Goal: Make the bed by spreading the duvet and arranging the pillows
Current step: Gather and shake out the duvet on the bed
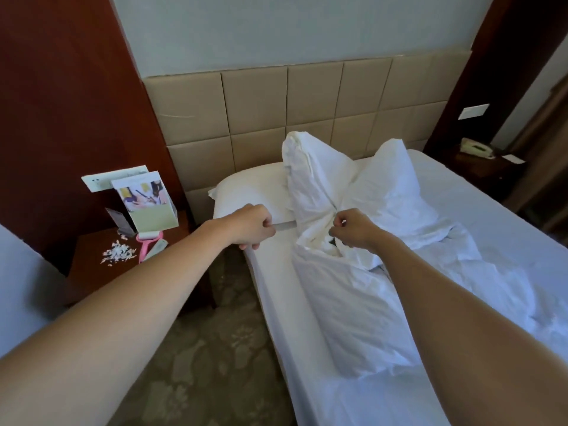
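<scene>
- Your left hand (252, 225) is gripping a thin grey strip (284, 225), fingers curled round it, near the bed's (276, 290) left edge.
- Your right hand (353, 226) is pinching the bunched duvet (347, 302) mid-bed, near the head end.
- You're wanting a firm hold on a true corner before pulling, so the cloth is spreading flat.
- Counting: one flat pillow (246, 192) at the head-left corner, one pinched-up pillow (338, 179) beside it, one duvet.
</scene>
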